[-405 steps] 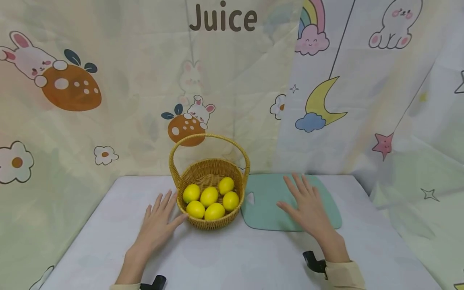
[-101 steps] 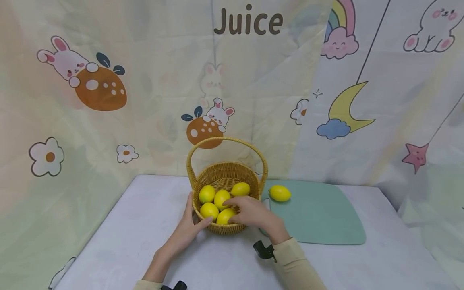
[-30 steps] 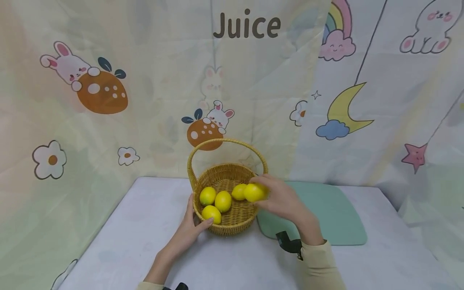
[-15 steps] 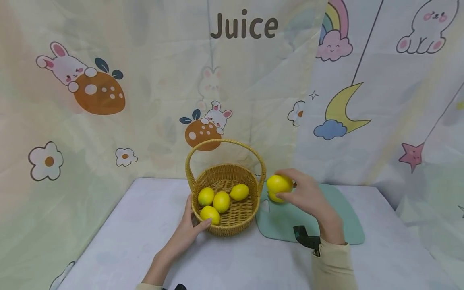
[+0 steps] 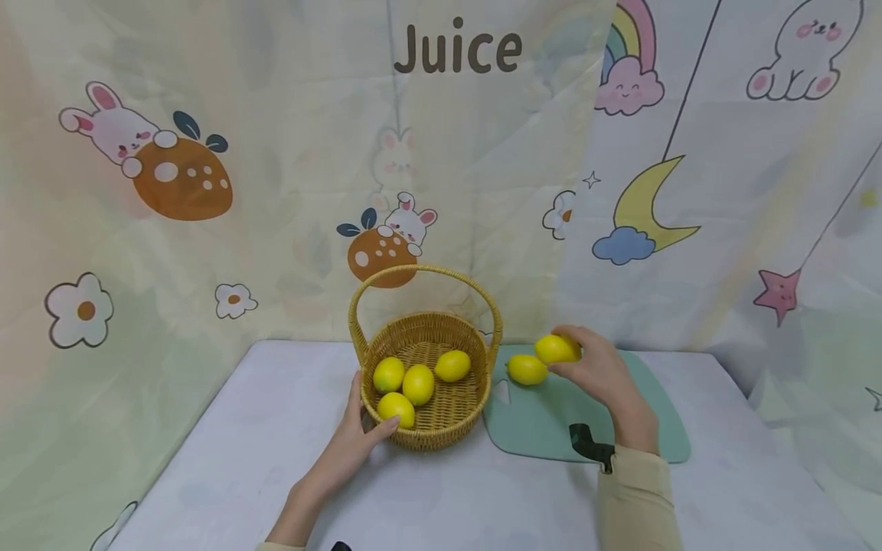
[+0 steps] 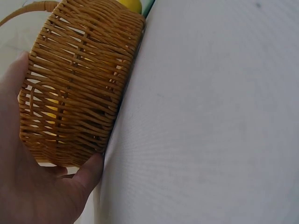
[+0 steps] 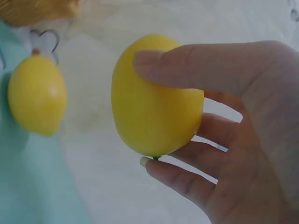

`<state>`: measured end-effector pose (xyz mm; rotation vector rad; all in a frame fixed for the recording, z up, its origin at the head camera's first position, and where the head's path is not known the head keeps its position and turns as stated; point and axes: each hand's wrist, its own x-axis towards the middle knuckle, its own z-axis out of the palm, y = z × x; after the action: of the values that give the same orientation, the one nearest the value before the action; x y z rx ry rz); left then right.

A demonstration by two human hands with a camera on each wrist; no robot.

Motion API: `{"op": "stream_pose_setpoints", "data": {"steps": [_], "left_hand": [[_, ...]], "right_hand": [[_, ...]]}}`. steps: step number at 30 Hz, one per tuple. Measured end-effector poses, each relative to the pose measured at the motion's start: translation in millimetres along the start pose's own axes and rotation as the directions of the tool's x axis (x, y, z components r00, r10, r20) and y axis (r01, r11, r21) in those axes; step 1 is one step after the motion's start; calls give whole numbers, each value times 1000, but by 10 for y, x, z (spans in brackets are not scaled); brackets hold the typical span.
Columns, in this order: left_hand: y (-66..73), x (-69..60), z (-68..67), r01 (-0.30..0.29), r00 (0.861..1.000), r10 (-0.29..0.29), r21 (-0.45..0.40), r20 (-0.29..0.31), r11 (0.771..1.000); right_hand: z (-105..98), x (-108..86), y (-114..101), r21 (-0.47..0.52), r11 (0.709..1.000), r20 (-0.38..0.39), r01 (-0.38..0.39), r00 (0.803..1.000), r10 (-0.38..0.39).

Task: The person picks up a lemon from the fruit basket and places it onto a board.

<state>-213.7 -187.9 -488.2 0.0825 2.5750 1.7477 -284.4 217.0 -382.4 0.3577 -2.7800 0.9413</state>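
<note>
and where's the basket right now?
Head view: the basket stands on the white table, left of the green mat, with the left hand holding its left side.

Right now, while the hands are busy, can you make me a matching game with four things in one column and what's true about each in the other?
Things
1. left hand
2. basket
3. green board
4. right hand

Clues
A. holds one lemon
B. has four lemons inside
C. touches the woven side
D. lies under another lemon

Right pairs: 1-C, 2-B, 3-D, 4-A
</note>
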Motion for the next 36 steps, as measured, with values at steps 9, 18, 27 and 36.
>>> {"op": "stream_pose_setpoints", "data": {"steps": [9,18,27,36], "left_hand": [[8,3,-11,-6,1000,6,9,-7,1000],[8,-18,28,5,1000,-5,-5,2,1000],[15,-22,26,-12,1000,13,-31,6,999],[10,-14,8,-20,1000,20,-38,2,999]], "right_hand": [[93,76,282,-54,998,-6,-30,1000,30],[213,105,544,-92,995,5,-31,999,31],[411,149,682,-54,993,12,-106,994,107],[471,225,680,-32,998,43,-63,997,64]]}}
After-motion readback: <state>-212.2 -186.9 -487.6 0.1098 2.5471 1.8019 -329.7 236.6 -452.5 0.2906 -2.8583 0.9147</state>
